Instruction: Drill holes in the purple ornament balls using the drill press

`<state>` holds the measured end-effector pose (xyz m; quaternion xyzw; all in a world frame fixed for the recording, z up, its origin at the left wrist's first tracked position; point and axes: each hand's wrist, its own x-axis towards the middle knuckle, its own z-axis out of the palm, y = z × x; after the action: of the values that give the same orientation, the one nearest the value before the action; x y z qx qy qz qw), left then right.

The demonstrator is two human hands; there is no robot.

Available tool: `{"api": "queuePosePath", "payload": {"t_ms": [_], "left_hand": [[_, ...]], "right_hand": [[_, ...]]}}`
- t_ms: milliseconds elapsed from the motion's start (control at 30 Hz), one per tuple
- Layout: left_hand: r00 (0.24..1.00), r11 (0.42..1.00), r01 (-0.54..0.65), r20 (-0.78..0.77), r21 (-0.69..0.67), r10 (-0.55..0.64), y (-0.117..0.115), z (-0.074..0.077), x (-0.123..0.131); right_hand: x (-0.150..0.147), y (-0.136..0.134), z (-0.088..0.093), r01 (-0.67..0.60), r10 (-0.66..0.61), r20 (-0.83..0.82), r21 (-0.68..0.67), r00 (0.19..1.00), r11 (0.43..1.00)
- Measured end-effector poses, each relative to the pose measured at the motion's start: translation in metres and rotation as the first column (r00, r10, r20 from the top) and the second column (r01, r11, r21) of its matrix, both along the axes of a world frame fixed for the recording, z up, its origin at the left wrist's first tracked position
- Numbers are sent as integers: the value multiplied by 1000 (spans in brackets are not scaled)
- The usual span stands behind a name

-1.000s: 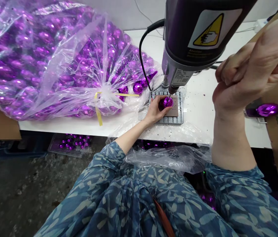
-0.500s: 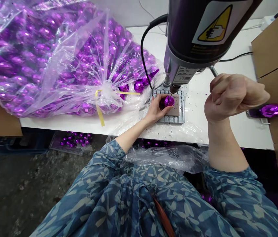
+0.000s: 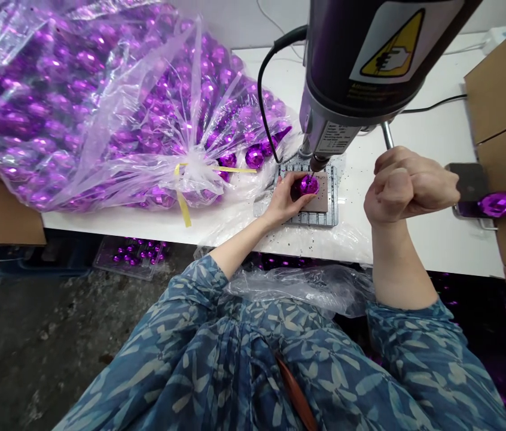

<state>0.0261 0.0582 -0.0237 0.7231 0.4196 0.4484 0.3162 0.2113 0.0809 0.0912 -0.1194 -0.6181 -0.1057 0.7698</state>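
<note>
Left hand [image 3: 283,196]: curved, thumb and fingers closed on one faceted purple ball [image 3: 309,185], which sits at the fingertips, right of the palm. Ball set on a brown board [image 3: 321,202], below the drill [image 3: 358,90]; bit at the ball's top, depth of entry too small to tell. Board laid on a slotted metal base [image 3: 332,216], near the middle of the tabletop's front edge, dark crumbs scattered about. Right hand [image 3: 408,187]: closed in a fist around a metal lever [image 3: 386,134] at the drill's right side, above the tabletop [image 3: 454,245]. Drill body: black and grey, yellow warning label [image 3: 390,45], black cable [image 3: 261,96] at left. Clear bag [image 3: 113,114] of many purple balls, gathered and tied with yellow tape [image 3: 183,206], filling the tabletop's left part back from the front edge. Toward the right front corner: a dark box [image 3: 466,179], one purple bauble [image 3: 502,204] overlapping it. Cardboard carton [image 3: 504,90] along the right edge. Beneath the front edge, left: clear tray [image 3: 145,272] of small purple balls on the floor.
</note>
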Motion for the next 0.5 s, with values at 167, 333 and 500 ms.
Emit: {"api": "queuePosePath", "payload": {"t_ms": [167,333,500], "left_hand": [[1000,1000,1,7,8,-1,1,-2,0],[1000,1000,-7,4,21,7,2,-4,1],[998,1000,22,63,-11,-21,3,-6,1]], "right_hand": [[0,1,-5,-5,5,-7,-5,1000,1000],[-5,-6,2,-84,83,-10,-57,996,995],[-17,-14,48,-161,145,-122,-139,982,977]]}}
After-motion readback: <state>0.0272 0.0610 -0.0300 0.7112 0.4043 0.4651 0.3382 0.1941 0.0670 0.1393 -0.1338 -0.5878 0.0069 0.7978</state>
